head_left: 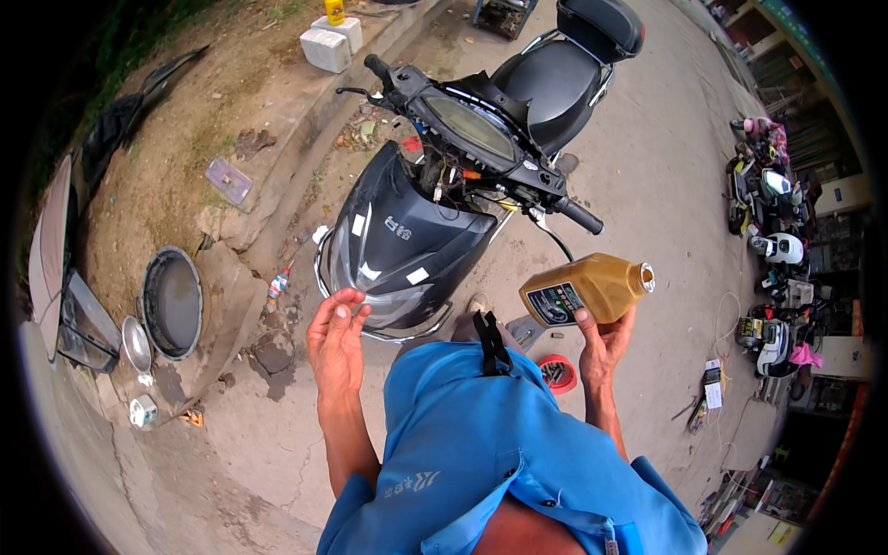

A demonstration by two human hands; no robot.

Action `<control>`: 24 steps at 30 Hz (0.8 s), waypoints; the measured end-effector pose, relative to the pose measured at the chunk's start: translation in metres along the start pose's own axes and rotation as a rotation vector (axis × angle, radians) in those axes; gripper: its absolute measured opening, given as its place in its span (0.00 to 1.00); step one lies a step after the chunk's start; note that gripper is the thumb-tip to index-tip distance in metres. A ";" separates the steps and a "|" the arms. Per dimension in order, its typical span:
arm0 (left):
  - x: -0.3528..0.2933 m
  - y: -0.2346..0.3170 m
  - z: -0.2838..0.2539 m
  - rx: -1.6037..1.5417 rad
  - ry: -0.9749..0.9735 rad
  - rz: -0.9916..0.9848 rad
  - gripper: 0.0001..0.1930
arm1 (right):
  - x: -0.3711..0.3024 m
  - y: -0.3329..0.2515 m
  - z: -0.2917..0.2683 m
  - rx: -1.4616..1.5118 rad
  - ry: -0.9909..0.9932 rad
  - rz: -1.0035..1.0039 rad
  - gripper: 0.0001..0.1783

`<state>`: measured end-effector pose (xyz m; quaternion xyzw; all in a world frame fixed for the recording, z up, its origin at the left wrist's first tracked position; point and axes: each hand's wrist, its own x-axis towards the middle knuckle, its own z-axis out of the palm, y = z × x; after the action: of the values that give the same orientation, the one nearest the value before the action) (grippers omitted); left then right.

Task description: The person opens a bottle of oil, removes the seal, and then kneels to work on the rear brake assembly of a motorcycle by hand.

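My right hand [601, 347] grips a gold plastic bottle [583, 285], shaped like an engine oil bottle, from below. My thumb presses near its dark label, and the fingers are mostly hidden behind it. Tipped on its side, the bottle points its uncapped mouth to the right. My left hand [338, 338] is raised at the left with loosely bent fingers; no thing shows in it. Just beyond it is the dark front panel of a motor scooter [398, 240]. Wires show around the opened area below the scooter's instrument cluster [472, 128].
A red bowl of small metal parts [558, 373] sits by my feet. At the left are a black basin [173, 303], a small metal bowl [137, 344] and loose body panels [88, 324]. White blocks [326, 49] lie on the raised dirt edge. Parked scooters [777, 248] line the right side.
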<state>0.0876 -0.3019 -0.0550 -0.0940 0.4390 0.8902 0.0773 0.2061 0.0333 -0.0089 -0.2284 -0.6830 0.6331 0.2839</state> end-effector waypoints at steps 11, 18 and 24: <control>0.003 -0.001 0.002 0.003 -0.018 -0.002 0.15 | 0.000 0.002 -0.001 0.016 0.000 0.005 0.38; 0.003 0.000 0.002 0.001 -0.017 -0.004 0.14 | -0.001 0.001 0.000 0.017 0.000 0.024 0.39; 0.001 0.002 0.000 0.005 -0.011 0.002 0.15 | -0.002 0.001 0.003 0.028 -0.004 0.023 0.40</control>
<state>0.0863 -0.3025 -0.0537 -0.0885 0.4407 0.8897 0.0793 0.2059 0.0300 -0.0106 -0.2311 -0.6720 0.6461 0.2786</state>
